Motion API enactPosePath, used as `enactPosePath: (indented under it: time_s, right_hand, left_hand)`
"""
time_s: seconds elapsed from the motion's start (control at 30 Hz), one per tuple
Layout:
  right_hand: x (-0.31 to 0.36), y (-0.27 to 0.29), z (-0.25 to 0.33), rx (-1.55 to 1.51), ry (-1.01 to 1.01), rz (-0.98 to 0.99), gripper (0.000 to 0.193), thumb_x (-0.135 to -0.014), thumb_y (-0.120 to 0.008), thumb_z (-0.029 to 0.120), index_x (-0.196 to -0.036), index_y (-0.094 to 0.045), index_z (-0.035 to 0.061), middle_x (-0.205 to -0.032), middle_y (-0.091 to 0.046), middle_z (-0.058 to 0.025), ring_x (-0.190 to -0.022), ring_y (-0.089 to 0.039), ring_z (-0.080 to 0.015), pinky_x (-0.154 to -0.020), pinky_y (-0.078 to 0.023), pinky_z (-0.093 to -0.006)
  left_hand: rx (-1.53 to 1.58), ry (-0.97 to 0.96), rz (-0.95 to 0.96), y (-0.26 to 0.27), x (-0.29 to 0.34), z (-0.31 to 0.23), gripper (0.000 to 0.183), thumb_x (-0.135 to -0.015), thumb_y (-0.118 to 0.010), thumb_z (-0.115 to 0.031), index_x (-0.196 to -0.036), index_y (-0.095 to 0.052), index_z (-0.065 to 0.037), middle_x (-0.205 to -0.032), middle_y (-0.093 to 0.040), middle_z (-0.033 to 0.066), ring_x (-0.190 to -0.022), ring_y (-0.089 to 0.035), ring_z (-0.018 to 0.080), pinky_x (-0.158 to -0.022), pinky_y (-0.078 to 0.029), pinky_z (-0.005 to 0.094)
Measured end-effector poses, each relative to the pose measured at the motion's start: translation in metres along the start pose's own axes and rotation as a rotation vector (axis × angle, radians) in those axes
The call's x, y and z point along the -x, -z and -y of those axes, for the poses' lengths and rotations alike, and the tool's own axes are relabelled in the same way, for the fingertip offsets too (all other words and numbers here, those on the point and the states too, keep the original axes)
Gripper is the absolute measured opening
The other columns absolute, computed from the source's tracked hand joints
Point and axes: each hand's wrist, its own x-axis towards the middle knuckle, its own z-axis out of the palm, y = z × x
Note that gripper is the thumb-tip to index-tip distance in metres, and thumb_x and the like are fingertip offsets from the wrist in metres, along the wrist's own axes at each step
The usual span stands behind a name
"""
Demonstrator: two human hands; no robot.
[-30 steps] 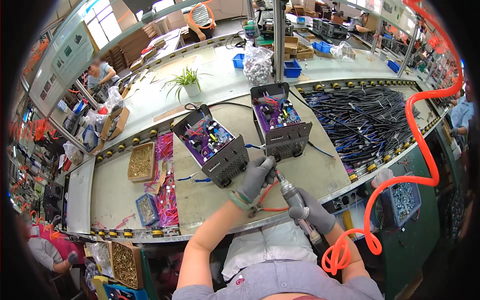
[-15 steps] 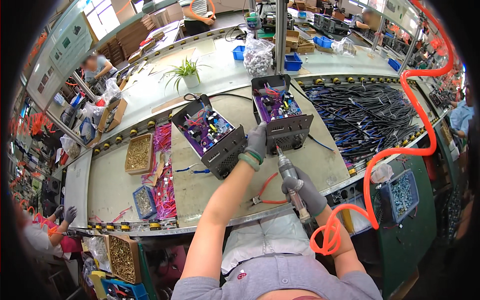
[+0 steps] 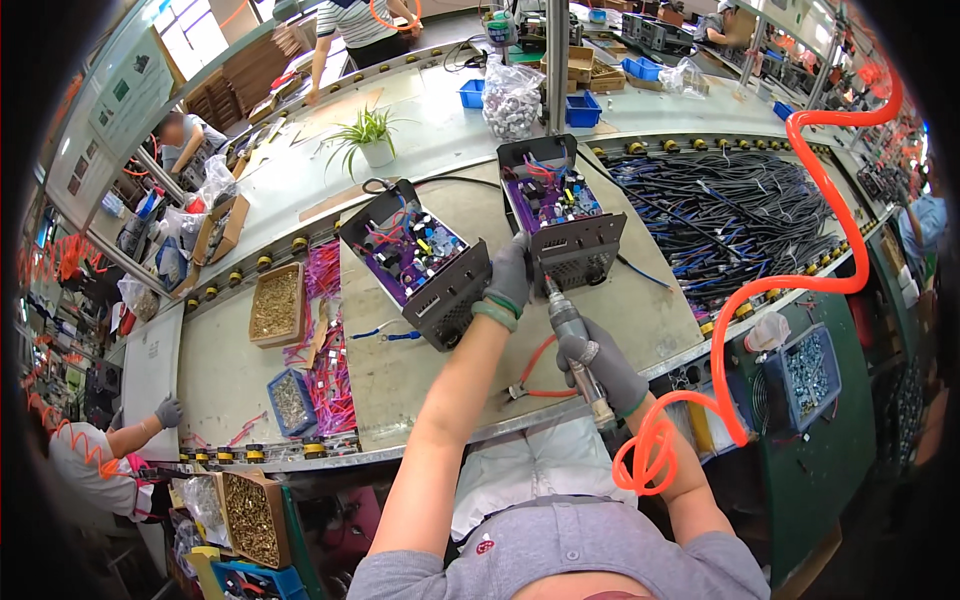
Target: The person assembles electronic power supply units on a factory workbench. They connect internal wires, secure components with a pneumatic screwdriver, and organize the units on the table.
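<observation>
My right hand (image 3: 608,370), in a grey glove, is wrapped round an air screwdriver (image 3: 570,322). Its bit points at the lower left corner of the black front panel of the right-hand open metal case (image 3: 578,250); whether it touches a screw is too small to tell. That case holds a purple circuit board (image 3: 552,202). Gloved in grey with a green band at the wrist, my left hand (image 3: 511,275) grips the same panel's left edge. A second similar open case (image 3: 440,290) stands tilted just left of it. Red-handled pliers (image 3: 530,378) lie nearer me, partly behind the screwdriver.
An orange coiled air hose (image 3: 725,370) hangs at the right beside my forearm. Black cables (image 3: 730,220) are heaped right of the cases. Pink wires (image 3: 328,370), a screw box (image 3: 278,308) and a blue tray (image 3: 290,403) lie left. A co-worker's gloved hand (image 3: 168,411) is far left.
My hands and the screwdriver keep nearly the same place at the right-hand case. The co-worker at left has moved a hand onto the white board; the person behind stretches an arm to the bench.
</observation>
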Motion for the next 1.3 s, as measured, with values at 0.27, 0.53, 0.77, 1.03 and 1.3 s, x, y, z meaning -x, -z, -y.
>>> enactPosePath:
  time_s: [0.27, 0.53, 0.77, 1.03, 1.3]
  right_hand:
    - [-0.001, -0.005, 0.0, 0.034, 0.02, -0.015, 0.055, -0.083, -0.063, 0.042, -0.119, -0.046, 0.0043, -0.077, -0.056, -0.0038, -0.055, -0.055, -0.01, -0.043, -0.045, -0.0237]
    - [-0.004, -0.001, -0.01, -0.09, 0.051, 0.014, 0.048, -0.084, -0.063, 0.045, -0.109, -0.049, 0.0067, -0.076, -0.056, -0.0035, -0.055, -0.055, -0.0096, -0.047, -0.047, -0.0238]
    - [-0.004, -0.007, -0.004, -0.02, 0.031, 0.006, 0.046, -0.085, -0.064, 0.047, -0.107, -0.051, 0.0085, -0.077, -0.057, -0.0029, -0.057, -0.055, -0.0088, -0.05, -0.047, -0.0225]
    - [-0.016, -0.003, -0.024, -0.332, -0.018, 0.053, 0.044, -0.087, -0.064, 0.045, -0.109, -0.051, 0.0086, -0.076, -0.058, -0.0026, -0.055, -0.057, -0.0101, -0.046, -0.047, -0.0227]
    - [-0.014, -0.012, -0.018, -0.237, 0.014, 0.009, 0.042, -0.086, -0.064, 0.044, -0.104, -0.051, 0.0093, -0.074, -0.058, -0.0026, -0.053, -0.058, -0.0107, -0.045, -0.048, -0.0236]
  left_hand:
    - [0.052, 0.02, 0.009, -0.003, 0.002, -0.002, 0.03, -0.101, -0.04, -0.022, -0.11, -0.063, -0.005, -0.102, -0.069, 0.0081, -0.091, -0.065, 0.0181, -0.084, -0.052, 0.0319]
    - [0.033, -0.002, 0.017, -0.006, 0.008, -0.004, 0.03, -0.103, -0.042, -0.024, -0.112, -0.063, -0.006, -0.104, -0.068, 0.0059, -0.093, -0.063, 0.0163, -0.086, -0.051, 0.0302]
    - [0.024, -0.038, 0.013, 0.006, 0.003, 0.001, 0.029, -0.103, -0.044, -0.025, -0.114, -0.062, -0.006, -0.106, -0.068, 0.0057, -0.094, -0.063, 0.0156, -0.087, -0.05, 0.0303]
    - [-0.192, -0.102, 0.012, 0.002, 0.013, -0.001, 0.03, -0.104, -0.041, -0.025, -0.113, -0.061, -0.005, -0.097, -0.066, 0.0024, -0.087, -0.061, 0.0112, -0.08, -0.05, 0.027]
    - [-0.023, -0.047, -0.007, -0.009, 0.011, -0.001, 0.028, -0.104, -0.041, -0.023, -0.111, -0.061, -0.005, -0.096, -0.066, 0.0034, -0.084, -0.061, 0.0119, -0.078, -0.05, 0.0259]
